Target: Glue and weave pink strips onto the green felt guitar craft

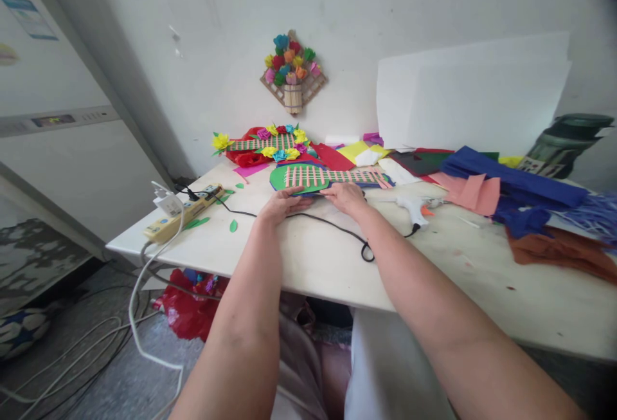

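A green guitar-shaped paper craft [277,181] with a blue edge lies near the middle of the table, its neck pointing right. Pink strips cross each other in a lattice along its body and neck. My left hand [286,205] grips the near edge of the rounded body, thumb on top and fingers partly beneath. Closed on the near edge where body meets neck is my right hand [346,198], its fingertips pinched. To the right of that hand rests a white glue gun [412,208] with an orange trigger, its black cord running across the table.
A second paper guitar with flowers [263,143] lies behind. Coloured paper sheets [335,157], blue crepe paper [511,175] and a dark bottle [559,146] occupy the back and right. A power strip [183,214] with a white charger sits left. Cables hang off the table's left side.
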Action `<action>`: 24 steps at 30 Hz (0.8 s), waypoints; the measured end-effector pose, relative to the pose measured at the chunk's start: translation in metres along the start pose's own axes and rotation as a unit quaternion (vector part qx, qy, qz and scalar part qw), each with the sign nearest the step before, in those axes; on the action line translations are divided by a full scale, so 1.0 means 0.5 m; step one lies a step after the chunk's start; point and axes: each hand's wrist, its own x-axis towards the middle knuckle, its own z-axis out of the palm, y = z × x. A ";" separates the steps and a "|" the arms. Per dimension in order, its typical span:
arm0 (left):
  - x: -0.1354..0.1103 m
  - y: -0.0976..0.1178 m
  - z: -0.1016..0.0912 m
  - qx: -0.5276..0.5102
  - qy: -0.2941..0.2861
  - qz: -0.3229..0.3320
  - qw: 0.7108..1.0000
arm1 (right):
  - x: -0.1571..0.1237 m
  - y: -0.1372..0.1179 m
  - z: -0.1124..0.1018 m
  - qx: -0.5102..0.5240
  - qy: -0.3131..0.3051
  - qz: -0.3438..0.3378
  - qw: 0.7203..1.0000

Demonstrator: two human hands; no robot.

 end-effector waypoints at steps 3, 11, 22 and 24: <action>-0.001 0.001 0.004 0.003 0.011 -0.007 1.000 | 0.000 0.002 0.000 0.002 -0.007 0.002 1.000; 0.004 0.005 0.012 -0.011 0.061 -0.025 0.998 | 0.002 -0.001 -0.002 0.003 -0.012 0.001 1.000; 0.003 0.013 0.019 -0.010 0.072 -0.027 0.997 | 0.005 -0.006 -0.001 0.003 -0.004 0.000 1.000; 0.005 0.013 0.023 0.000 0.088 -0.029 0.996 | 0.005 -0.006 -0.001 0.003 -0.003 -0.002 1.000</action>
